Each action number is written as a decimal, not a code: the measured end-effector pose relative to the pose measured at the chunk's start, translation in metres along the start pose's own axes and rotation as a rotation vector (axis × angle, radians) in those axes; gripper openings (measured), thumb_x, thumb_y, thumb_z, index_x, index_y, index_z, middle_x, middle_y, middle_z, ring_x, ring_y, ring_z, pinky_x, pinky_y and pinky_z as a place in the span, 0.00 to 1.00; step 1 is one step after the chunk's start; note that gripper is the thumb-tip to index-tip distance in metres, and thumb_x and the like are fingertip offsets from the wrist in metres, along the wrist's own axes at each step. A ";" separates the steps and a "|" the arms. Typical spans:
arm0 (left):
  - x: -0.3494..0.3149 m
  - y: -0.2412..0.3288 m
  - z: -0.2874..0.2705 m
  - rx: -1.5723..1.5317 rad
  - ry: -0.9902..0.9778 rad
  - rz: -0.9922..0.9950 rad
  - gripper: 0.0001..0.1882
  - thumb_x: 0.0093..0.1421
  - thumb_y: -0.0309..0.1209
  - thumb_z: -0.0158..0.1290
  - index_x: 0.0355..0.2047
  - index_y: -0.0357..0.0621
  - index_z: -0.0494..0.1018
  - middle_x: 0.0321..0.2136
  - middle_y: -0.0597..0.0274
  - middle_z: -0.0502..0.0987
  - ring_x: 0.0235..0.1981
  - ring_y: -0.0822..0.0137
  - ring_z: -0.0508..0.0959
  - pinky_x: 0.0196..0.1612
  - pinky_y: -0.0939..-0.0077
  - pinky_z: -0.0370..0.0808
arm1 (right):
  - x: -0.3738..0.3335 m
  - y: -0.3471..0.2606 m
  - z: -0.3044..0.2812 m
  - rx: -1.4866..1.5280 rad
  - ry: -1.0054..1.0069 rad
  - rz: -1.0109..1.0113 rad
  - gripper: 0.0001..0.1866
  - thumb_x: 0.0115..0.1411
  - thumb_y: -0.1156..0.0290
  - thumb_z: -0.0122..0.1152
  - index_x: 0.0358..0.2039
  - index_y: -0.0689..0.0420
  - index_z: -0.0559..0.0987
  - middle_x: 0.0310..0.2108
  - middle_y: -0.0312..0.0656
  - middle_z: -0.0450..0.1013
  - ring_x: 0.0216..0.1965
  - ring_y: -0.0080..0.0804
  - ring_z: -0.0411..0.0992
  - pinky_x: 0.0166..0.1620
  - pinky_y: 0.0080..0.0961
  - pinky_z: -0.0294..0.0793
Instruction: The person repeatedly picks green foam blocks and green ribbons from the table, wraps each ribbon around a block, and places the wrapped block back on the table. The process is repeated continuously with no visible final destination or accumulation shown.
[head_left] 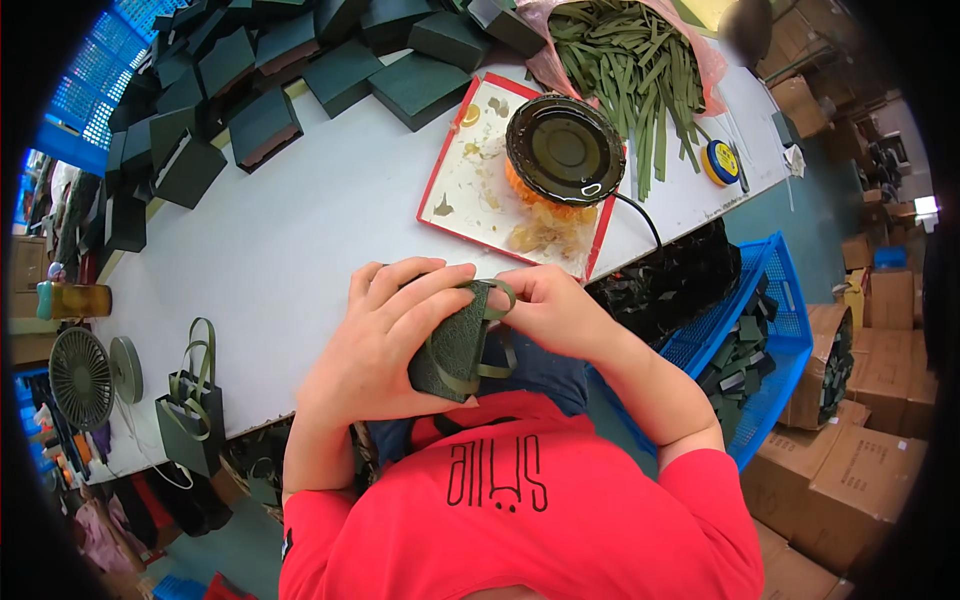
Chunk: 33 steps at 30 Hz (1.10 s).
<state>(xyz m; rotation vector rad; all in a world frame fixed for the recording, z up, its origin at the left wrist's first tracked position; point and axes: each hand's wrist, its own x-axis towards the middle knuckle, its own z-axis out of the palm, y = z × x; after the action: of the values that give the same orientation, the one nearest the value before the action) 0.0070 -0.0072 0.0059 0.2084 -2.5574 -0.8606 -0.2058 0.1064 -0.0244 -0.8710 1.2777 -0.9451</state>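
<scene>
My left hand (370,345) is wrapped round a small dark green box-shaped bag (458,340), tilted close to my body at the table's near edge. My right hand (548,308) pinches a green ribbon (512,300) at the bag's right-hand end; its fingertips are partly hidden. Another length of ribbon curves down along the bag's side. Just beyond my hands, a round black-topped pot (565,150) with amber glue-like drips stands on a red-edged white board (440,190). Past the pot, many flat green ribbon strips (625,70) spill from a pink plastic bag (708,62).
Dark green boxes (333,75) are heaped along the table's far left. A green bag with ribbon handles (190,430) stands at the left edge, near a small fan (82,378). A blue crate (790,310) of green pieces sits right, beside cardboard cartons (868,480). A black cable (645,215) trails off the pot.
</scene>
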 end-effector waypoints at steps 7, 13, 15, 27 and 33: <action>-0.012 -0.012 0.000 -0.087 0.080 -0.043 0.53 0.33 0.45 0.80 0.58 0.40 0.68 0.60 0.46 0.72 0.61 0.42 0.69 0.61 0.51 0.68 | -0.014 0.006 -0.001 0.221 0.340 -0.079 0.13 0.73 0.65 0.56 0.48 0.61 0.80 0.29 0.35 0.79 0.20 0.12 0.60 0.24 0.12 0.57; -0.016 -0.013 0.002 -0.238 0.148 -0.096 0.55 0.30 0.40 0.80 0.60 0.43 0.67 0.60 0.52 0.73 0.60 0.48 0.70 0.62 0.55 0.66 | -0.030 0.021 -0.002 0.307 0.492 -0.291 0.09 0.71 0.67 0.60 0.43 0.61 0.80 0.24 0.32 0.75 0.20 0.12 0.62 0.23 0.13 0.57; -0.016 -0.014 0.003 -0.276 0.155 -0.086 0.56 0.30 0.39 0.80 0.61 0.43 0.66 0.60 0.51 0.73 0.60 0.48 0.70 0.62 0.55 0.67 | -0.031 0.020 -0.003 0.394 0.588 -0.427 0.08 0.72 0.69 0.58 0.40 0.61 0.78 0.19 0.30 0.68 0.18 0.13 0.61 0.22 0.15 0.56; -0.014 -0.004 0.001 -0.295 0.083 -0.064 0.55 0.34 0.41 0.79 0.63 0.41 0.65 0.60 0.53 0.73 0.60 0.48 0.70 0.62 0.57 0.67 | -0.023 0.004 0.010 -0.220 0.492 -0.435 0.08 0.65 0.69 0.65 0.39 0.60 0.79 0.34 0.36 0.71 0.26 0.17 0.65 0.32 0.18 0.65; -0.010 -0.001 0.001 -0.172 0.043 -0.024 0.54 0.36 0.44 0.78 0.63 0.42 0.65 0.60 0.55 0.73 0.59 0.50 0.71 0.60 0.56 0.65 | -0.012 0.008 0.016 -0.215 0.272 -0.252 0.11 0.67 0.66 0.64 0.34 0.62 0.78 0.26 0.33 0.70 0.22 0.16 0.63 0.27 0.17 0.63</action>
<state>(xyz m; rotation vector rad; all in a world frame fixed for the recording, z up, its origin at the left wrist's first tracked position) 0.0153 -0.0050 0.0007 0.2034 -2.4298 -1.0680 -0.1894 0.1206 -0.0259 -1.1177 1.5472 -1.1694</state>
